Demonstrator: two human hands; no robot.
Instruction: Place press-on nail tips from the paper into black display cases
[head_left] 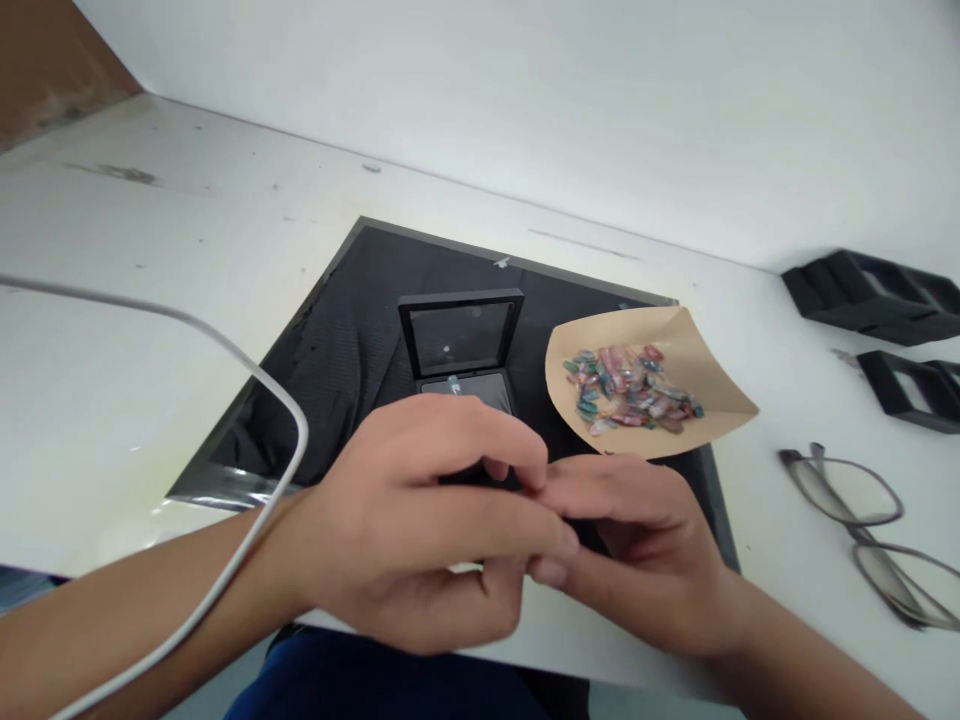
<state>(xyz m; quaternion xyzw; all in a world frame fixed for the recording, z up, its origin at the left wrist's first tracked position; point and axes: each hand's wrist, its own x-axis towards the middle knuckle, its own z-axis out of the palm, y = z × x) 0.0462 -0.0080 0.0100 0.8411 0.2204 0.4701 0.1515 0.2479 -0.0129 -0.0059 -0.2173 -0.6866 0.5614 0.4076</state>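
Note:
My left hand [427, 510] is closed in front of an open black display box [461, 297], its fingertips meeting those of my right hand [645, 550]. Both hands pinch, and whatever lies between the fingertips is hidden. The box stands with its clear-windowed lid raised, and a small pale blue-green stone [454, 384] shows in its base, partly behind my left hand. To the right of the box, a tan paper tray [712, 385] holds a pile of small colourful polished stones [634, 385].
A black mat [330, 320] lies under the box on a white table [187, 220]. At the right are black frames [862, 295] and eyeglasses [847, 490]. A white cable [247, 360] crosses over my left forearm. A white wall rises behind.

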